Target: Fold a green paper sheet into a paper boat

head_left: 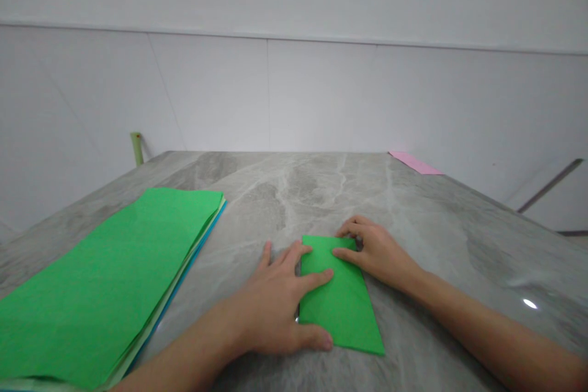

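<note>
Tabletop, one, grey and marbled, bears at eight o'clock one stack of sheets, green uppermost with blue beneath, too close-packed to count, the left forearm just beside its near right corner. At six o'clock the left hand lies open, spread fingers hiding parts of one small green paper at five, while at four the right hand sets its thumb on that paper's far right corner, other fingers curled, whether pinching I cannot tell. One pink sheet lies at three, and one pale green post shows beyond the edge at nine.
</note>
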